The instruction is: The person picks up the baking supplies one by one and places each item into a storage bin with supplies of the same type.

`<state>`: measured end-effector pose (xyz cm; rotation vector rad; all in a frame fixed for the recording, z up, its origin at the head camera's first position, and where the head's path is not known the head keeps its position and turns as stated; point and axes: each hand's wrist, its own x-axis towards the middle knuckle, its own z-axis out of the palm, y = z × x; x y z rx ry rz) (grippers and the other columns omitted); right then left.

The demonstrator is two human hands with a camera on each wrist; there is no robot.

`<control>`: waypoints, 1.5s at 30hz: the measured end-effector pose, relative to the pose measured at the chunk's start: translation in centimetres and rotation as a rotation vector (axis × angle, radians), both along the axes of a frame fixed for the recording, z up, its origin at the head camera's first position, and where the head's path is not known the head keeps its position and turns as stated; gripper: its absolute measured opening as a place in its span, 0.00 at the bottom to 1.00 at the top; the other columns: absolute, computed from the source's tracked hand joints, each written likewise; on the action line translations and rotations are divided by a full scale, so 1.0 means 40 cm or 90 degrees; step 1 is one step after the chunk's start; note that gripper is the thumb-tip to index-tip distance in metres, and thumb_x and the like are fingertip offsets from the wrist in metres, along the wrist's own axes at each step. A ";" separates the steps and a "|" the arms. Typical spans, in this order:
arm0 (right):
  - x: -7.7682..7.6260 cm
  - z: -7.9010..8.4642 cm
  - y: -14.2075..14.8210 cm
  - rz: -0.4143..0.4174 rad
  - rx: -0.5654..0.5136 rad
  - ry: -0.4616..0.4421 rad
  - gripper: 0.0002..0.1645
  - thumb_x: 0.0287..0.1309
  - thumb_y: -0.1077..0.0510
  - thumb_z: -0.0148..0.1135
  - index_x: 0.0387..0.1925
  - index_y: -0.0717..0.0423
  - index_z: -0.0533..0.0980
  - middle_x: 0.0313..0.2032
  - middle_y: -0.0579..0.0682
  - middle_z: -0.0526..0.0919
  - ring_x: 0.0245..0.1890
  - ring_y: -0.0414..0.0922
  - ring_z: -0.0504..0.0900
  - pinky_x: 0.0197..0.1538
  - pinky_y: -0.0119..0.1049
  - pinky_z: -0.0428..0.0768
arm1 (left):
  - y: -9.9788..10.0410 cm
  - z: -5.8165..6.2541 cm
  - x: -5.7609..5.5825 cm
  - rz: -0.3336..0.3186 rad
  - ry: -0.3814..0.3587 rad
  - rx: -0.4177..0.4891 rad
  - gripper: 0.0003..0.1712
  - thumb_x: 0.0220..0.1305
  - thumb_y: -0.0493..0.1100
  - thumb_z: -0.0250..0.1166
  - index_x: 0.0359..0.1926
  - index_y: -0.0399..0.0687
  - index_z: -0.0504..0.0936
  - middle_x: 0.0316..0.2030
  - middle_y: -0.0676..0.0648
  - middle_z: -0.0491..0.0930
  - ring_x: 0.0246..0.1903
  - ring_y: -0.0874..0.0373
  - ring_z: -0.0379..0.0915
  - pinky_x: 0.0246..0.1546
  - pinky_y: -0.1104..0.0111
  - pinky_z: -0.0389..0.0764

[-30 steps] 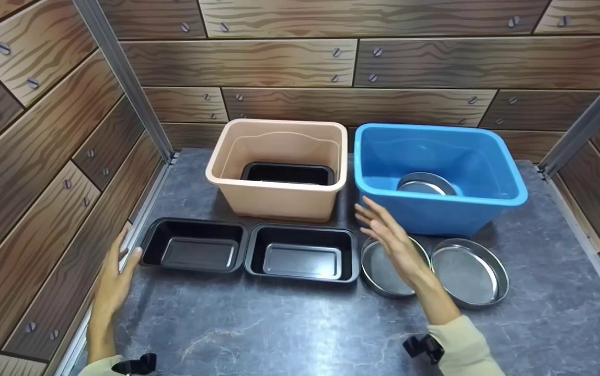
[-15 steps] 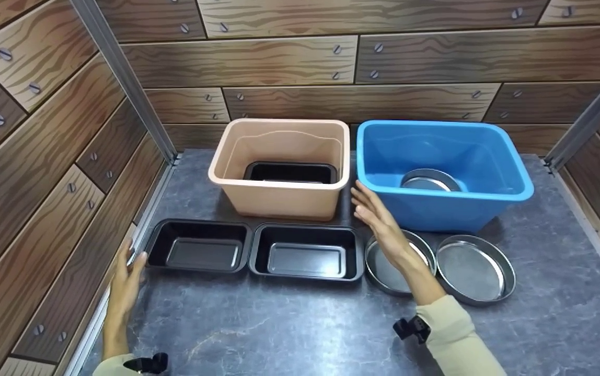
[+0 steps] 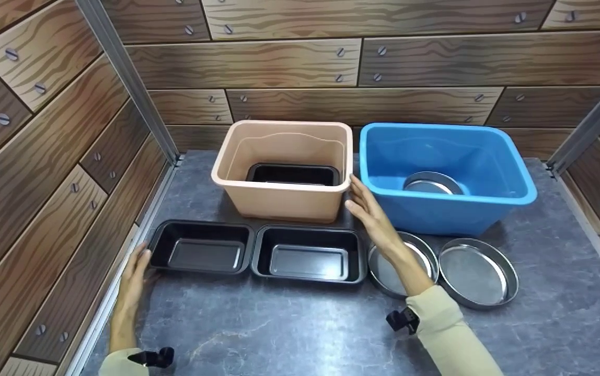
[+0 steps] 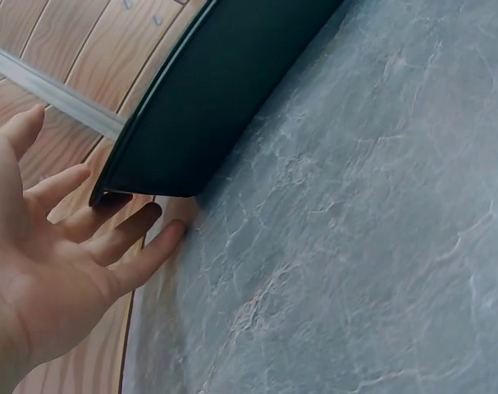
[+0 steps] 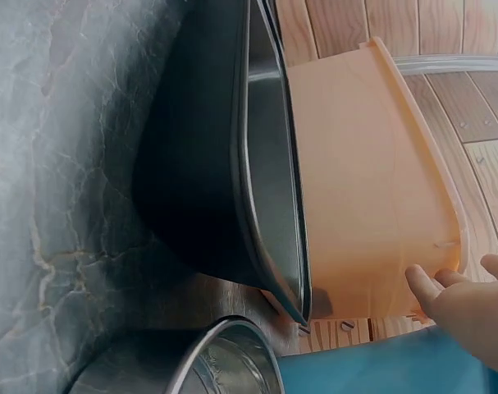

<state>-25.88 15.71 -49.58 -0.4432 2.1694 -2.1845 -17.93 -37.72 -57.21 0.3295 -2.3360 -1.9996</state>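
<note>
My left hand (image 3: 131, 284), fingers spread and slightly bent, is at the left end of a black loaf pan (image 3: 206, 253). In the left wrist view, the fingers lie by that pan's rim (image 4: 207, 98); contact is unclear. My right hand (image 3: 376, 222) reaches over a round cake pan (image 3: 383, 274), fingers extended. Its fingertips are at the right front corner of a beige bin (image 3: 287, 202). The right wrist view has this hand (image 5: 474, 308) close by the bin's rim, empty; I cannot tell whether it touches. A second loaf pan (image 3: 308, 261) sits beside the first.
A black pan (image 3: 295, 172) lies inside the beige bin. To its right stands a blue bin (image 3: 436, 213) with a round pan (image 3: 430, 184) inside. Another round cake pan (image 3: 475, 274) sits at the right on the grey tabletop (image 3: 279, 329). Wood-patterned walls (image 3: 300, 62) enclose the table.
My right hand has moved left and slightly forward, from before the blue bin to the beige bin's corner. My left hand has shifted right, closer to the left loaf pan.
</note>
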 end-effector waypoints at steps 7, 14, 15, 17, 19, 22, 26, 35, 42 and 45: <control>-0.029 -0.012 -0.016 -0.017 0.030 0.003 0.41 0.78 0.54 0.55 0.83 0.48 0.51 0.80 0.58 0.55 0.79 0.56 0.55 0.78 0.56 0.55 | 0.005 -0.020 -0.010 0.003 -0.007 -0.019 0.34 0.84 0.53 0.47 0.81 0.43 0.56 0.80 0.41 0.52 0.77 0.45 0.50 0.73 0.53 0.65; -0.060 -0.023 -0.033 -0.020 0.015 0.003 0.40 0.78 0.55 0.55 0.83 0.50 0.51 0.77 0.56 0.58 0.76 0.55 0.59 0.77 0.53 0.58 | 0.001 -0.029 -0.023 -0.005 -0.010 -0.022 0.35 0.83 0.52 0.50 0.83 0.47 0.54 0.81 0.43 0.51 0.75 0.49 0.53 0.64 0.69 0.73; -0.064 -0.022 -0.035 -0.023 0.016 0.004 0.40 0.78 0.55 0.55 0.83 0.50 0.51 0.77 0.56 0.58 0.75 0.55 0.60 0.77 0.53 0.58 | 0.001 -0.027 -0.027 -0.005 -0.010 -0.024 0.35 0.83 0.52 0.50 0.83 0.48 0.53 0.81 0.42 0.50 0.75 0.48 0.53 0.66 0.67 0.72; -0.067 -0.024 -0.036 -0.030 0.021 0.003 0.39 0.78 0.55 0.54 0.82 0.49 0.52 0.76 0.56 0.59 0.74 0.55 0.62 0.76 0.53 0.60 | 0.002 -0.031 -0.029 -0.004 -0.014 -0.030 0.36 0.83 0.52 0.51 0.83 0.49 0.53 0.82 0.43 0.49 0.77 0.47 0.51 0.70 0.59 0.69; -0.070 -0.026 -0.036 -0.040 0.027 0.008 0.37 0.78 0.56 0.54 0.82 0.50 0.54 0.76 0.56 0.60 0.73 0.56 0.63 0.75 0.53 0.61 | 0.005 -0.034 -0.032 -0.001 -0.018 -0.031 0.36 0.82 0.52 0.53 0.83 0.51 0.53 0.82 0.44 0.47 0.78 0.46 0.49 0.74 0.52 0.63; -0.074 -0.030 -0.037 -0.055 0.035 0.018 0.35 0.78 0.56 0.54 0.80 0.52 0.57 0.76 0.56 0.61 0.73 0.56 0.63 0.75 0.53 0.62 | 0.007 -0.040 -0.037 0.013 -0.022 -0.035 0.38 0.80 0.51 0.56 0.83 0.52 0.53 0.83 0.44 0.45 0.79 0.45 0.45 0.76 0.51 0.57; -0.078 -0.033 -0.039 -0.061 0.045 0.031 0.33 0.78 0.56 0.54 0.79 0.53 0.59 0.76 0.56 0.61 0.73 0.56 0.64 0.74 0.53 0.63 | 0.006 -0.042 -0.038 0.039 -0.031 -0.032 0.39 0.78 0.50 0.61 0.83 0.54 0.56 0.83 0.46 0.45 0.80 0.45 0.44 0.79 0.52 0.52; -0.084 -0.032 -0.037 -0.053 0.049 0.043 0.33 0.78 0.56 0.54 0.79 0.52 0.60 0.76 0.52 0.63 0.73 0.55 0.64 0.75 0.50 0.61 | 0.022 -0.017 -0.026 0.083 0.005 0.072 0.39 0.74 0.47 0.65 0.81 0.56 0.60 0.78 0.45 0.60 0.62 0.64 0.71 0.60 0.72 0.77; -0.085 -0.030 -0.036 -0.057 0.067 0.046 0.34 0.79 0.57 0.51 0.80 0.57 0.57 0.78 0.57 0.59 0.74 0.54 0.60 0.76 0.53 0.57 | 0.034 -0.002 -0.007 0.103 0.062 0.145 0.36 0.75 0.43 0.65 0.79 0.49 0.65 0.77 0.42 0.62 0.56 0.64 0.80 0.55 0.65 0.83; -0.075 -0.016 -0.038 -0.053 0.071 0.041 0.34 0.80 0.58 0.50 0.80 0.59 0.56 0.79 0.59 0.58 0.74 0.55 0.59 0.77 0.54 0.55 | 0.036 0.004 0.002 0.123 0.045 0.110 0.36 0.74 0.46 0.66 0.78 0.52 0.66 0.79 0.45 0.60 0.60 0.67 0.75 0.56 0.71 0.81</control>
